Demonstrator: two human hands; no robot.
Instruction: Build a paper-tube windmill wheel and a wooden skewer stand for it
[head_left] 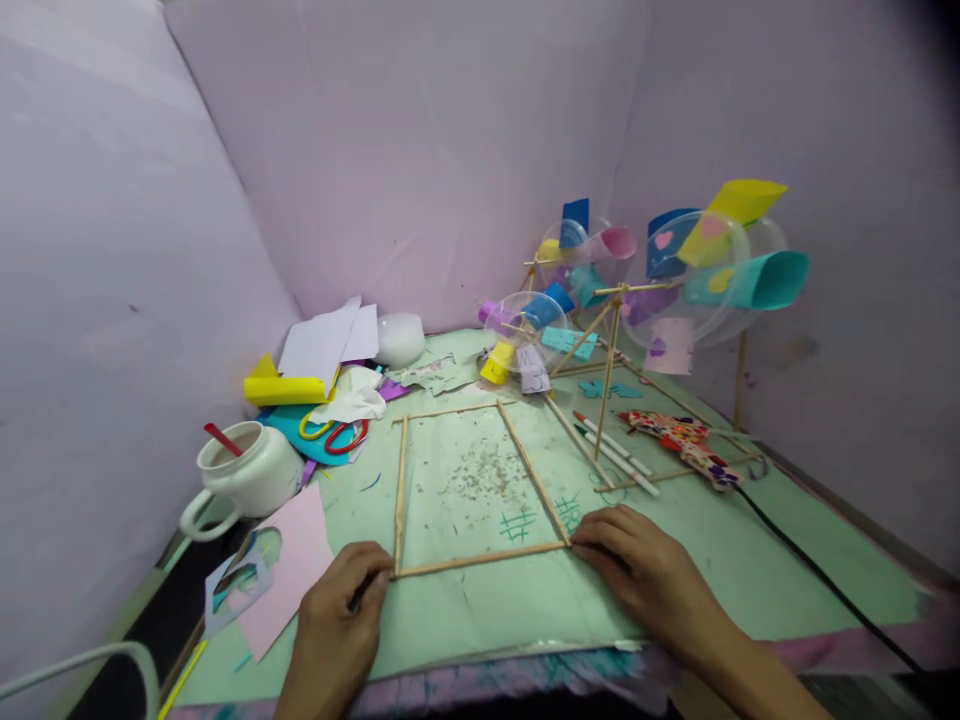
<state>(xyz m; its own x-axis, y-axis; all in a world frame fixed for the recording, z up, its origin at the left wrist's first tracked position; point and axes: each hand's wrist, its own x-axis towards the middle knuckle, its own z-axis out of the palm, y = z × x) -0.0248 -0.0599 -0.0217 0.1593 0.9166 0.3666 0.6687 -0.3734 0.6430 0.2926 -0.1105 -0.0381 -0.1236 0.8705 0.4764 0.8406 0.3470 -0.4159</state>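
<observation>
A four-sided frame of thin wooden sticks (480, 560) lies flat on the pale green table cover. My left hand (337, 610) is closed, thumb and fingers pinching the near left corner. At the near right corner, the fingertips of my right hand (641, 565) press together on the stick's end. Inside the frame are brown crumbs (487, 475) and green hatch marks drawn on the cover. Beyond my right hand stands a model wheel (720, 290) of clear plastic discs with coloured paper cups, on a stick stand. Two smaller wheels (529, 330) stand behind.
Right of the frame lie white pencils (615, 460) and a patterned glue-gun-like tool (682, 440) with a black cord (825, 575). On the left are a white mug (259, 475), scissors (346, 437), pink paper (292, 560) and paper scraps. Pale walls enclose the table.
</observation>
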